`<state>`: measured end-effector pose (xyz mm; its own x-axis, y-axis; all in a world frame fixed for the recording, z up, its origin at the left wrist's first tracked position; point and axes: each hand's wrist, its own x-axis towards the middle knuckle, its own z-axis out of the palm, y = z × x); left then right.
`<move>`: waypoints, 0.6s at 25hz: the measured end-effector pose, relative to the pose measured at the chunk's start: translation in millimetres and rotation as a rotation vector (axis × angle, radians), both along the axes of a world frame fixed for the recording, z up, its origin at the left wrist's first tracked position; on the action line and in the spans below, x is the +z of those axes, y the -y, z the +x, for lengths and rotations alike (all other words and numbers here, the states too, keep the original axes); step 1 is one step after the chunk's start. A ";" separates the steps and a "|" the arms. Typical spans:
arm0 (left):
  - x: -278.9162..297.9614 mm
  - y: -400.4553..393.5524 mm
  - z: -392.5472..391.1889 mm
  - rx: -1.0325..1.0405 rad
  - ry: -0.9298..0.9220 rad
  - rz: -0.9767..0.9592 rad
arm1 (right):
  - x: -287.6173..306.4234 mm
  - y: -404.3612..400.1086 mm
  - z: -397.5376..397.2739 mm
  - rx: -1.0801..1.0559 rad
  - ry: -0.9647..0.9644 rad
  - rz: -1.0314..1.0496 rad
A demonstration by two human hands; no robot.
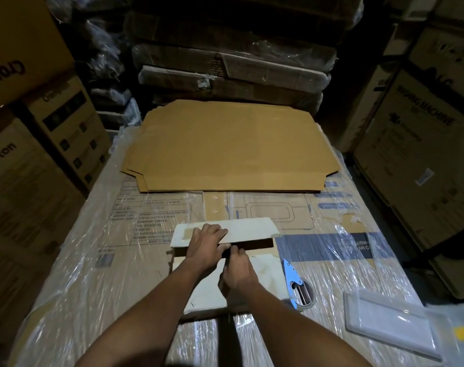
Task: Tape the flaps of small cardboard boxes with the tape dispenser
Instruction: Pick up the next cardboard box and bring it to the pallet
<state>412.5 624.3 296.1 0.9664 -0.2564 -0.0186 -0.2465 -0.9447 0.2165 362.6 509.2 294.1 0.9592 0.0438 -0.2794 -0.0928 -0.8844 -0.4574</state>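
Both hands (207,241) (237,271) press box (252,229) flaps, dispenser (295,284) just right.

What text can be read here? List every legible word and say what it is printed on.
"WASHING MACHINE": side of the big carton at right.
"Crom", cut off: upper carton at left.
"mpton", cut off: lower left carton.
Printed table on the wrapped carton under the hands: too blurred to read.

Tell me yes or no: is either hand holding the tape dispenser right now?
No. The tape dispenser lies untouched on the wrapped surface right of the small box, while the left hand and right hand work its flaps.
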 end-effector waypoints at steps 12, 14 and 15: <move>-65.7 4.1 -47.8 -0.029 -0.097 0.073 | -25.4 40.0 -2.2 0.165 0.174 -0.319; -70.2 14.3 -46.3 -0.035 -0.110 0.094 | -25.4 45.5 2.4 0.163 0.164 -0.259; -72.7 20.8 -43.8 -0.065 -0.107 0.089 | -27.7 50.4 3.6 0.163 0.173 -0.231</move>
